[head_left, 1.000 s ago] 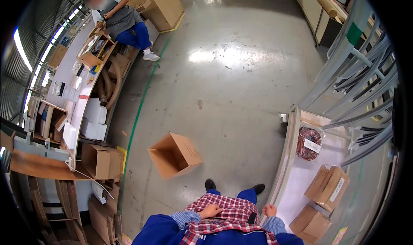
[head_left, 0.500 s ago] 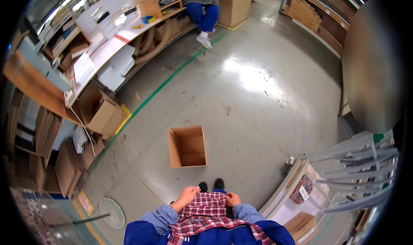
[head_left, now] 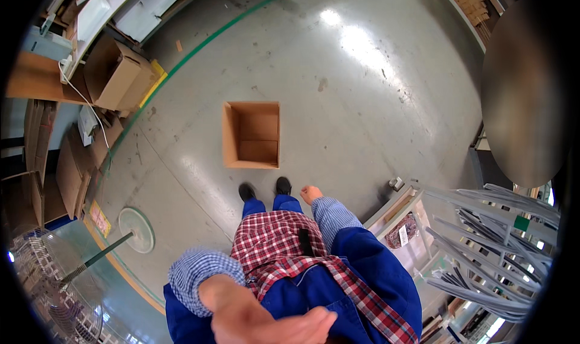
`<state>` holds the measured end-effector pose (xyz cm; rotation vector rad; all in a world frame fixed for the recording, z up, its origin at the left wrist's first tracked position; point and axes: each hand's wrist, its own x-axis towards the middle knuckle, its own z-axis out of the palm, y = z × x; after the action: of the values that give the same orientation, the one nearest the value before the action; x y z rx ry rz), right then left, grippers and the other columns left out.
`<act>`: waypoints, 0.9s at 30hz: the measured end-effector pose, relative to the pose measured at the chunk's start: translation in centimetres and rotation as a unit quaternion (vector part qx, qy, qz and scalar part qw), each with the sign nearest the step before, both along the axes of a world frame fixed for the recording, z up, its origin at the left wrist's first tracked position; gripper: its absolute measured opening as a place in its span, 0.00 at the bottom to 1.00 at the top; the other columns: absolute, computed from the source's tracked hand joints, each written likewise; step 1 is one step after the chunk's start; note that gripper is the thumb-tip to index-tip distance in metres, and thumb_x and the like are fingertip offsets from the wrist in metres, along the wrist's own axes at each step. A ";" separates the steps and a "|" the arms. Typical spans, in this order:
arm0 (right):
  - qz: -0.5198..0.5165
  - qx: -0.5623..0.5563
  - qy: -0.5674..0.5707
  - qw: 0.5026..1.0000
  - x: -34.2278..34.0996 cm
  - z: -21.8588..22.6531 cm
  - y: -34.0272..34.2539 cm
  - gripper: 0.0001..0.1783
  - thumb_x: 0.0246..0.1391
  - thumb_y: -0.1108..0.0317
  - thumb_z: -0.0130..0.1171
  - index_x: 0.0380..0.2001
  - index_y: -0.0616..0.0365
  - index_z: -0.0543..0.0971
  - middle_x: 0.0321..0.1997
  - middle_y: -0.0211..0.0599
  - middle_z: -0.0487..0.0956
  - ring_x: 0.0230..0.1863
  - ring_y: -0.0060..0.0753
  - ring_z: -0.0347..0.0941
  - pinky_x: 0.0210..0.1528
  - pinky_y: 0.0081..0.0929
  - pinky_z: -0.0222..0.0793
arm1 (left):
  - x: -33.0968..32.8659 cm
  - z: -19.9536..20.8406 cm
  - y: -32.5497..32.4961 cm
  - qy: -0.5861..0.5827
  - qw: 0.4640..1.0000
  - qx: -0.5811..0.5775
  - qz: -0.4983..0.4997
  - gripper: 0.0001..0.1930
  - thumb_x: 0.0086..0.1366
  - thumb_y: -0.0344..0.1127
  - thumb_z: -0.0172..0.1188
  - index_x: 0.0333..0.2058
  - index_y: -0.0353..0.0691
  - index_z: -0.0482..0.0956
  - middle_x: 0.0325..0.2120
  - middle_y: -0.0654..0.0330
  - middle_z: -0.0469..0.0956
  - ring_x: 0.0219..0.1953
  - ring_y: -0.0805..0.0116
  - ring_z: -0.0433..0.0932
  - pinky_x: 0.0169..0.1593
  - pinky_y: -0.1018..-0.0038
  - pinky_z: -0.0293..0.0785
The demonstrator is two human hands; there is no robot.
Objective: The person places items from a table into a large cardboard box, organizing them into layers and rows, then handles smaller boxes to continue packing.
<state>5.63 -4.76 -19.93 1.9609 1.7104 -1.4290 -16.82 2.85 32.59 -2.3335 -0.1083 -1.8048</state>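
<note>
My left hand [head_left: 269, 321] is raised close to my chest at the lower edge, its fingers pointing right. It is blurred and partly cut off, so whether it grips anything does not show. Lower down, to the right of my red checked apron [head_left: 269, 235], my right hand [head_left: 310, 193] hangs with curled fingers and nothing visible in them. An open cardboard box [head_left: 258, 152] stands on the floor just beyond my black shoes, touched by neither hand. Its inside shows only bare cardboard.
At the left are another open carton [head_left: 124, 81], flat cardboard sheets [head_left: 72, 165] and a fan [head_left: 63, 295] with a round base [head_left: 136, 230]. A rack of grey strips [head_left: 495, 247] stands at the right. A green line [head_left: 223, 29] crosses the floor.
My left hand has left the apron front and risen toward my chest. My right hand has let go of the apron and dropped beside it. The view has tilted downward.
</note>
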 end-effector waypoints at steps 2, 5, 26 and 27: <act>-0.017 -0.045 0.018 0.999 -1.5 -0.6 1.0 0.19 0.48 0.59 0.57 0.42 0.58 0.78 0.37 0.44 0.81 0.41 0.42 0.78 0.47 0.35 0.72 | -1.9 -0.7 0.8 -0.038 0.996 0.083 0.024 0.13 0.58 0.40 0.57 0.22 0.38 0.80 0.16 0.65 0.80 0.22 0.70 0.79 0.34 0.79 0.72; 0.003 -0.063 0.018 0.998 -3.4 -2.4 1.3 0.24 0.47 0.60 0.59 0.49 0.56 0.75 0.38 0.44 0.81 0.40 0.41 0.78 0.48 0.34 0.72 | -5.1 -2.2 -0.8 -0.208 0.969 0.130 -0.033 0.16 0.61 0.47 0.55 0.31 0.38 0.78 0.26 0.59 0.81 0.29 0.64 0.78 0.41 0.70 0.70; -0.490 0.051 -0.125 0.861 -19.2 -10.1 15.1 0.18 0.46 0.68 0.55 0.42 0.63 0.79 0.36 0.45 0.81 0.39 0.42 0.78 0.47 0.32 0.71 | -25.1 -10.4 7.1 -0.190 0.964 0.148 0.110 0.24 0.64 0.47 0.51 0.53 0.37 0.68 0.55 0.53 0.68 0.58 0.54 0.64 0.60 0.55 0.58; -0.488 0.081 -0.128 0.860 -19.5 -7.7 17.2 0.19 0.45 0.69 0.55 0.42 0.63 0.79 0.37 0.45 0.81 0.40 0.42 0.78 0.48 0.32 0.71 | -26.4 -9.8 7.2 -0.175 0.969 0.131 0.117 0.24 0.64 0.47 0.51 0.53 0.37 0.68 0.55 0.53 0.68 0.58 0.54 0.64 0.60 0.55 0.58</act>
<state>-13.84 12.46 -27.66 3.1590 0.6927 -1.1195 -43.21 10.03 22.77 -1.7329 -0.1735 -1.9533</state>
